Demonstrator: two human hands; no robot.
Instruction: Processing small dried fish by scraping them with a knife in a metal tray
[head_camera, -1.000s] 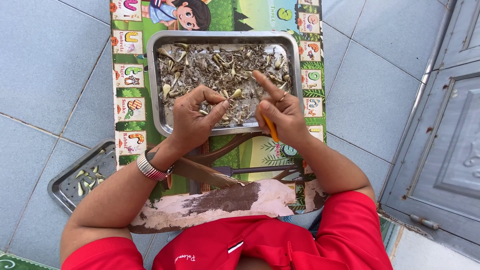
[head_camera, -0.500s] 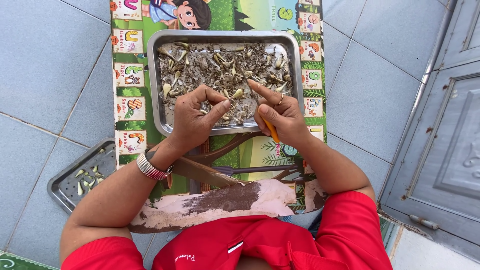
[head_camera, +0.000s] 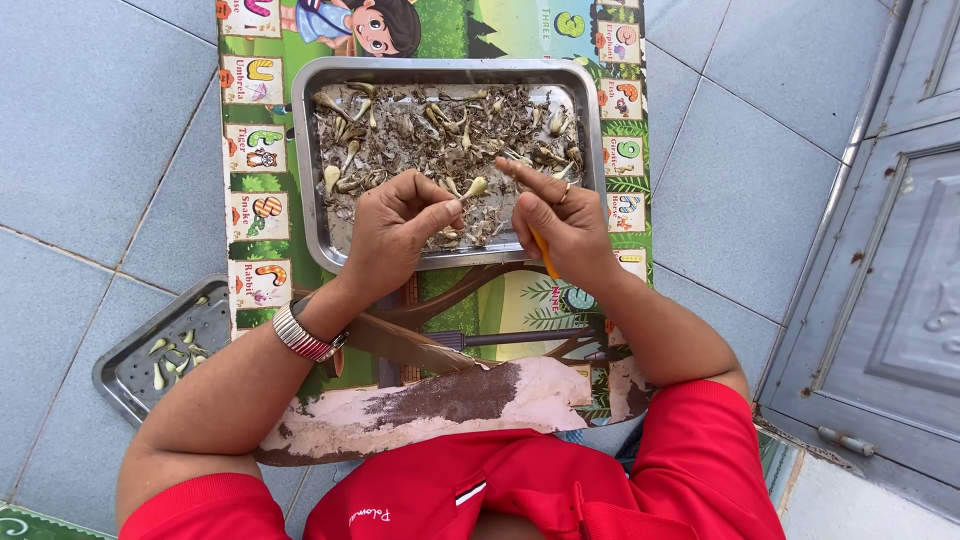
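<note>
A steel tray (head_camera: 305, 215) full of dry husks and pale garlic cloves lies on a colourful picture mat (head_camera: 250, 235). My left hand (head_camera: 395, 235) hovers over the tray's near edge and pinches a single garlic clove (head_camera: 474, 187) between thumb and fingertips. Close on its right, my right hand (head_camera: 560, 225) grips a small orange-handled knife (head_camera: 543, 252), with the forefinger stretched toward the clove. A metal watch band (head_camera: 303, 335) circles my left wrist.
A second, smaller steel tray (head_camera: 125, 375) with a few peeled cloves sits on the tiled floor at lower left. A grey metal door (head_camera: 890, 250) stands along the right. My red shirt (head_camera: 480, 490) fills the bottom.
Both hands stayed over the tray's near edge. The fingers shifted slightly around the clove, with the right forefinger now nearer to it.
</note>
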